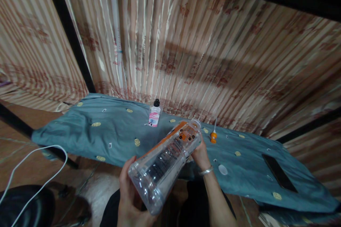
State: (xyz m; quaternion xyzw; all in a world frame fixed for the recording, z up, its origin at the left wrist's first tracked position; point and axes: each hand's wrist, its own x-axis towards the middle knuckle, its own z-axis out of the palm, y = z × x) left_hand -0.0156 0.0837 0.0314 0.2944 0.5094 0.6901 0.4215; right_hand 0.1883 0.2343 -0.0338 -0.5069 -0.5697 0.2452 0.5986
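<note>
A large clear plastic bottle (170, 165) with an orange and white label is held tilted between both hands, its open neck pointing away to the upper right. My left hand (130, 198) supports the wide base, fingers along its side and thumb side beneath. Around the shoulder near the neck is my right hand (201, 154), partly hidden behind the bottle; a bracelet circles that wrist. An orange pump head (213, 137) with a pale tube lies on the cloth to the right. Close to my right wrist rests a round white translucent disc (223, 170).
A teal cloth (117, 131) with pineapple prints covers the low surface. On it stand a small pink-labelled bottle with a black cap (154, 114) and a dark phone (279, 173). Striped curtain (186, 49) hangs behind. Dark metal posts (68, 30) frame the sides; a white cable (39, 154) loops left.
</note>
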